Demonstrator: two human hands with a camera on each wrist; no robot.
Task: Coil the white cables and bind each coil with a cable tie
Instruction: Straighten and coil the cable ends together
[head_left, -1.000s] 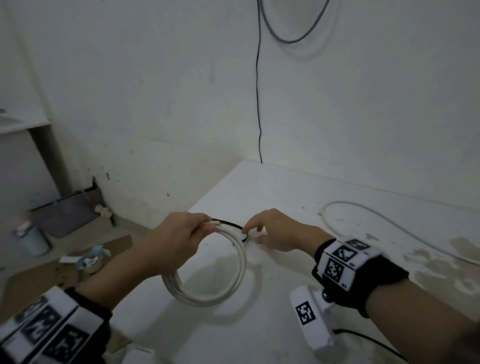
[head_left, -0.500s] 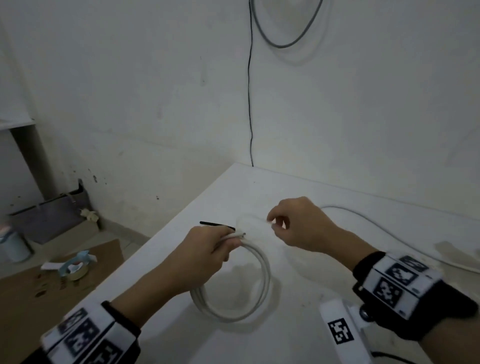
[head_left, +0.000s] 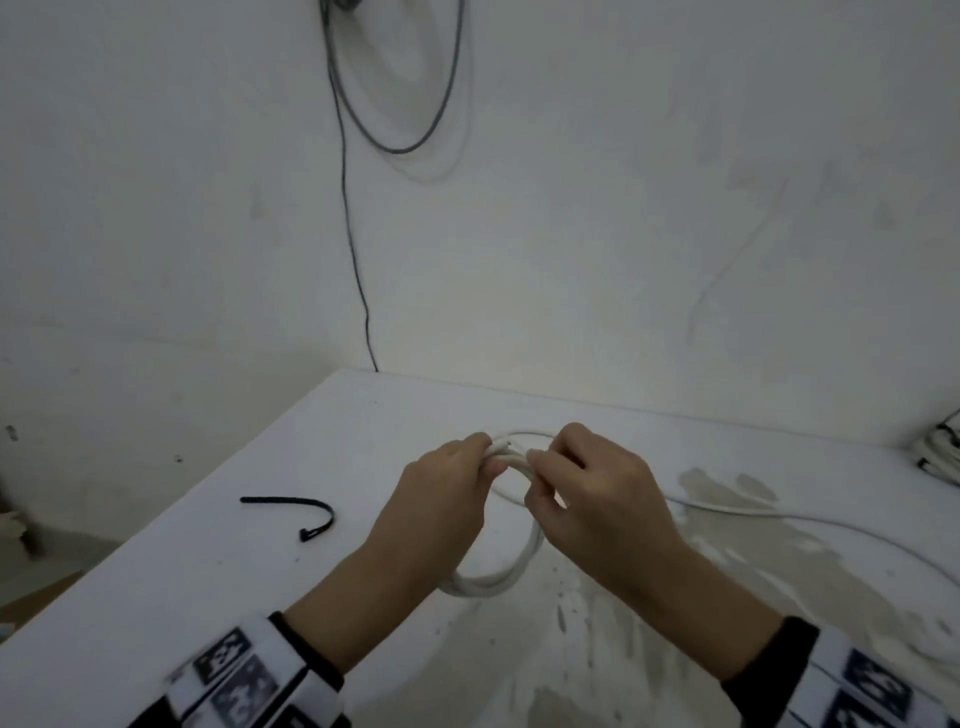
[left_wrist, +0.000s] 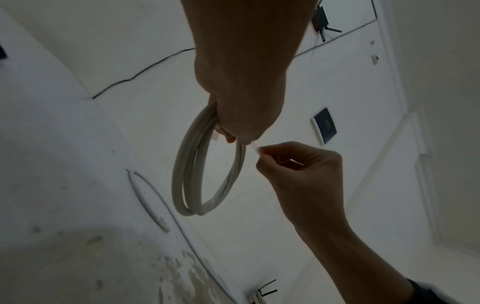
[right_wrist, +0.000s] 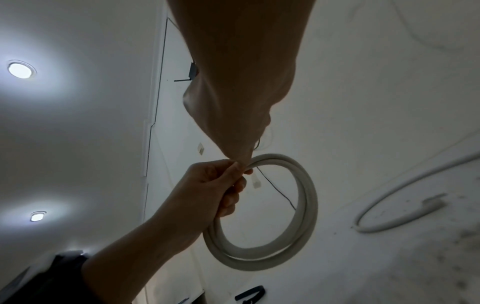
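A white cable coil (head_left: 498, 582) of a few loops hangs just above the white table (head_left: 208, 597). My left hand (head_left: 485, 457) grips its top. Close beside it, my right hand (head_left: 535, 467) pinches a thin white strip (left_wrist: 255, 148) that sticks out at the coil's top; I cannot tell whether it is a tie or the cable's end. The left wrist view shows the coil (left_wrist: 187, 164) below my left hand (left_wrist: 228, 135), with my right hand (left_wrist: 262, 152) on the strip. A black cable tie (head_left: 285, 501) lies on the table, left of both hands.
A loose white cable (head_left: 753, 514) runs over the table behind and to the right of my hands. A bundle of bound cables (head_left: 943, 452) sits at the far right edge. The wall is close behind, and the table's left edge drops to the floor.
My right hand has come back to the coil's top and pinches the strip. The coil has moved right with my left hand. The black tie now lies alone on the table.
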